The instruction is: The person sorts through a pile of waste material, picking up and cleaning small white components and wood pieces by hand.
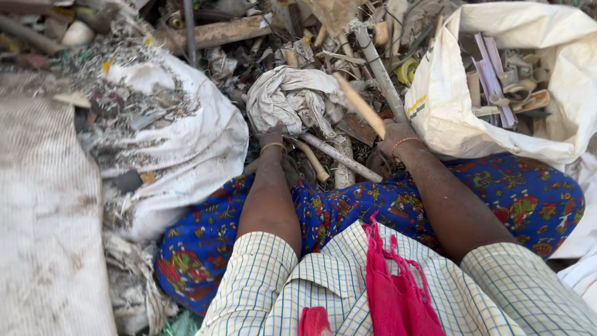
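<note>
1. Fingers of the right hand point(393, 138) are closed around a flat tan stick point(360, 106). The stick points up and to the far left, lifted off the pile, and it looks blurry.
2. Fingers of the left hand point(272, 135) are hard to see. They press into a crumpled grey cloth point(297, 98), so I cannot tell if they grip it or just touch it.
3. Both arms reach straight out from the body, over the knees, to the scrap pile point(323, 56). This keeps the pile close and easy to pick from.
4. On the right wrist sits a thin red thread. On the left wrist sits a thin bangle.
5. Just below the hands lies a long grey pipe point(339, 157), slanting from left to right. A bent tan tube point(313, 163) lies near it.
6. At the far right stands an open white sack point(528, 31). Pipe pieces and pale strips lie inside it. It is close to the right hand, so it looks handy for dropping things in.
7. On the left lies a dirty white sack point(186, 143), full and lumpy.
8. A blue flowered skirt point(348, 205) covers the knees.
</note>
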